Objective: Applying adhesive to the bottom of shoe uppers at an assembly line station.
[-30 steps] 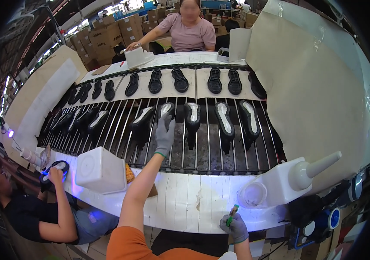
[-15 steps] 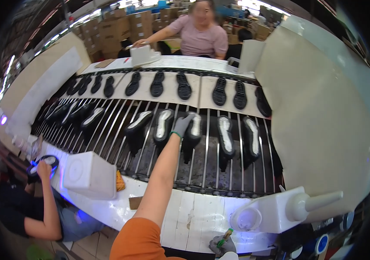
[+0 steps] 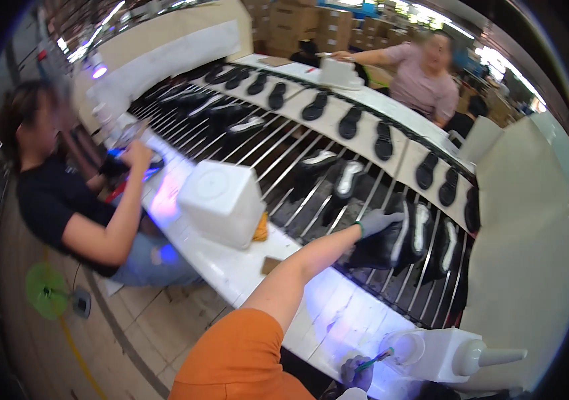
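My left hand [image 3: 381, 221], in a grey glove with a green cuff, grips a black shoe [image 3: 379, 248] with a pale underside edge. The shoe is tilted just over the metal rods of the conveyor [image 3: 311, 220]. To its right, a black shoe [image 3: 420, 230] lies with its white bottom facing up, and another shoe [image 3: 446, 248] lies beyond it. Low in the view, my gloved right hand [image 3: 356, 375] is closed around a slim green-handled brush [image 3: 376, 360]. The brush tip is close to the round opening of a white plastic jug [image 3: 438, 353] lying on its side.
Black soles [image 3: 349, 123] line a pale strip behind the rods. An upturned white container [image 3: 221, 203] stands on the white ledge [image 3: 244, 273], beside an orange cloth [image 3: 260, 228]. A co-worker [image 3: 78, 200] sits at left; another person [image 3: 424, 77] is across the conveyor. Tall panels flank it.
The view has turned left. My left hand, earlier on a shoe lying on the rods, now has it lifted and tilted. My right hand still holds the brush beside the jug.
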Tool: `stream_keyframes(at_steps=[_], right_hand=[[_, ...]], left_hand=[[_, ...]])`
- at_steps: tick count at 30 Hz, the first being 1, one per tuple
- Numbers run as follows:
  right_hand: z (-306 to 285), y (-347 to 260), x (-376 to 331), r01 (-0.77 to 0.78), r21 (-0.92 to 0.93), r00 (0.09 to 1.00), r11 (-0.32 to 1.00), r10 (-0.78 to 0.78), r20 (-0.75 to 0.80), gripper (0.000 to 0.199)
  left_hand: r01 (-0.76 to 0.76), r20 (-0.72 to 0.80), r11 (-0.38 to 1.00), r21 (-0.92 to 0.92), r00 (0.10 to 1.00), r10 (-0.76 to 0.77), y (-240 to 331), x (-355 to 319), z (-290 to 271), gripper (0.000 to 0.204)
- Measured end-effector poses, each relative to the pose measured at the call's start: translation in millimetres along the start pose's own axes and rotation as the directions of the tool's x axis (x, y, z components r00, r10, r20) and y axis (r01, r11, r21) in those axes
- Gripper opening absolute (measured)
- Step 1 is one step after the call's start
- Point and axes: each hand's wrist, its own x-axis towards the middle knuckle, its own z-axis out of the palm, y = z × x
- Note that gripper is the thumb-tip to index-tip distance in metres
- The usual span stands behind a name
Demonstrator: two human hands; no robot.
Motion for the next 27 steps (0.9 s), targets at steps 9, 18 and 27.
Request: stream_keyframes(at_steps=[9, 18, 27], right_hand=[[32.3, -2.5, 3.6, 0.113, -0.014, 0.993, 0.994, -0.113, -0.043, 0.023], [99.1, -50.6, -21.8, -0.03, -0.663, 0.943, 0.748, -0.2, -0.268, 0.024], [95.1, -109.4, -63.4, -0.22, -0.975, 0.659, -0.02, -0.741, -0.133, 0.027]], left_hand=[[-0.213, -0.107, 0.233, -0.949, 0.912, 0.396, 131.5, -175.0, -37.7, 0.06], [-0.453, -0.213, 0.678, -0.579, 0.887, 0.411, 82.3, -299.3, -31.5, 0.041], [-0.459, -0.071, 0.795, 0.396, 0.848, 0.525, -33.2, -366.5, -0.1, 0.055]])
